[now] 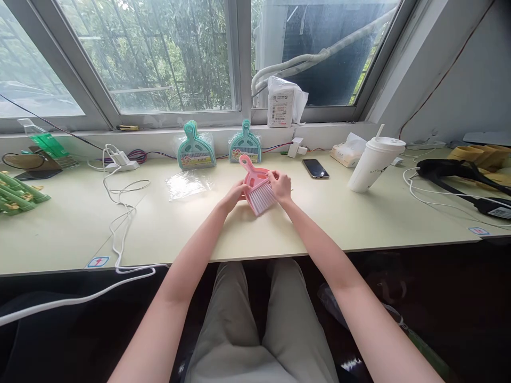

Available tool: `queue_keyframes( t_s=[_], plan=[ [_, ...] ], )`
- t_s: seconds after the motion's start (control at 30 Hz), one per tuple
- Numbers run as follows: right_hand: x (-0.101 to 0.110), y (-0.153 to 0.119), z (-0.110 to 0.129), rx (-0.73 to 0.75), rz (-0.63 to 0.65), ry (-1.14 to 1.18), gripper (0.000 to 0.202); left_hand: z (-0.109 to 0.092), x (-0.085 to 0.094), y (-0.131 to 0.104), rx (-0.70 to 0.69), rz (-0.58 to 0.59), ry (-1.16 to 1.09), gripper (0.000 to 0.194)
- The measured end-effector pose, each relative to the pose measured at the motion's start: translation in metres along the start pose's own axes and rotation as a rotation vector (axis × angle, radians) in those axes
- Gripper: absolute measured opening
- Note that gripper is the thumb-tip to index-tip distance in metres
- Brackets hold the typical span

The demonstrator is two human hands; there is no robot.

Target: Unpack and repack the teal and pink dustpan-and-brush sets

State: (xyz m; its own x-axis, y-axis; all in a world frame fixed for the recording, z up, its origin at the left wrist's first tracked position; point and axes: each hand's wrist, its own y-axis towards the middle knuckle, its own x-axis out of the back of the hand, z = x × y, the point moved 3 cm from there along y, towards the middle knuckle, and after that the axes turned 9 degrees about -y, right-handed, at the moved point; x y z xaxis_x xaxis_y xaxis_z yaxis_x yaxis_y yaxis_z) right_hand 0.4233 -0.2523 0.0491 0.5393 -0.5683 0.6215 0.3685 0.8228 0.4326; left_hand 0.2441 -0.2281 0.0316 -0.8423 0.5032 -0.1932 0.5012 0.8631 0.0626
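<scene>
I am gripping the pink mini brush and dustpan set over the bench, left hand and right hand each pinching a side.

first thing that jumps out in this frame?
The small pink plastic brush and dustpan set at the middle of the pale desk, held by the left hand and right hand. Behind it, two teal dustpan sets in clear wrap lean below the window, and a white lidded cup with a straw stands to the right.
</scene>
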Motion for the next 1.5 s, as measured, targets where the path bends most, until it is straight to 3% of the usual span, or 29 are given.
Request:
queue_keyframes(
  t_s=[0.1, 0.17, 0.33, 0.4, 0.47, 0.57, 0.63, 0.7, 0.83, 0.93, 1.03, 1.13, 1.27, 1.4, 1.5],
  plan=[
    [0.006, 0.008, -0.025, -0.171, -0.104, -0.148, 0.035, 0.001, 0.023, 0.006, 0.015, -0.284, -0.139, 0.034],
    [0.003, 0.010, -0.037, -0.160, -0.020, -0.247, 0.032, 0.001, 0.038, 0.009, -0.005, -0.412, -0.301, 0.033],
    [-0.020, 0.007, -0.046, 0.073, 0.361, -0.323, 0.049, -0.003, 0.059, 0.010, -0.222, -0.539, -0.627, 0.036],
    [-0.022, 0.007, -0.044, 0.147, 0.376, -0.324, 0.048, -0.003, 0.062, 0.010, -0.269, -0.570, -0.666, 0.039],
    [-0.020, 0.007, -0.041, 0.192, 0.307, -0.361, 0.040, -0.003, 0.064, 0.010, -0.290, -0.584, -0.672, 0.041],
    [-0.014, 0.005, -0.034, 0.204, 0.168, -0.417, 0.037, -0.003, 0.065, 0.010, -0.303, -0.574, -0.646, 0.044],
    [-0.011, 0.003, -0.031, 0.152, 0.143, -0.416, 0.034, -0.002, 0.065, 0.010, -0.292, -0.567, -0.611, 0.045],
    [-0.010, 0.000, -0.028, 0.091, 0.199, -0.410, 0.031, -0.003, 0.064, 0.010, -0.278, -0.573, -0.565, 0.043],
    [-0.016, -0.008, -0.022, 0.124, 0.397, -0.422, 0.052, -0.004, 0.063, 0.009, -0.277, -0.604, -0.504, 0.039],
    [-0.019, -0.011, -0.018, 0.178, 0.409, -0.396, 0.050, -0.004, 0.060, 0.007, -0.274, -0.615, -0.534, 0.041],
    [-0.019, -0.011, -0.016, 0.190, 0.365, -0.378, 0.043, -0.002, 0.059, 0.007, -0.237, -0.614, -0.537, 0.041],
    [-0.014, -0.006, -0.017, 0.111, 0.316, -0.361, 0.032, 0.002, 0.058, 0.010, -0.183, -0.579, -0.509, 0.037],
    [0.008, -0.002, -0.012, 0.009, 0.079, -0.198, 0.033, 0.009, 0.050, 0.014, -0.126, -0.498, -0.419, 0.047],
    [0.031, -0.014, 0.008, 0.098, -0.162, -0.056, 0.050, 0.011, 0.027, 0.012, -0.092, -0.375, -0.308, 0.055],
    [0.029, -0.028, 0.027, 0.225, -0.112, -0.093, 0.051, 0.005, 0.004, 0.008, -0.177, -0.227, -0.323, 0.057]
  ],
)
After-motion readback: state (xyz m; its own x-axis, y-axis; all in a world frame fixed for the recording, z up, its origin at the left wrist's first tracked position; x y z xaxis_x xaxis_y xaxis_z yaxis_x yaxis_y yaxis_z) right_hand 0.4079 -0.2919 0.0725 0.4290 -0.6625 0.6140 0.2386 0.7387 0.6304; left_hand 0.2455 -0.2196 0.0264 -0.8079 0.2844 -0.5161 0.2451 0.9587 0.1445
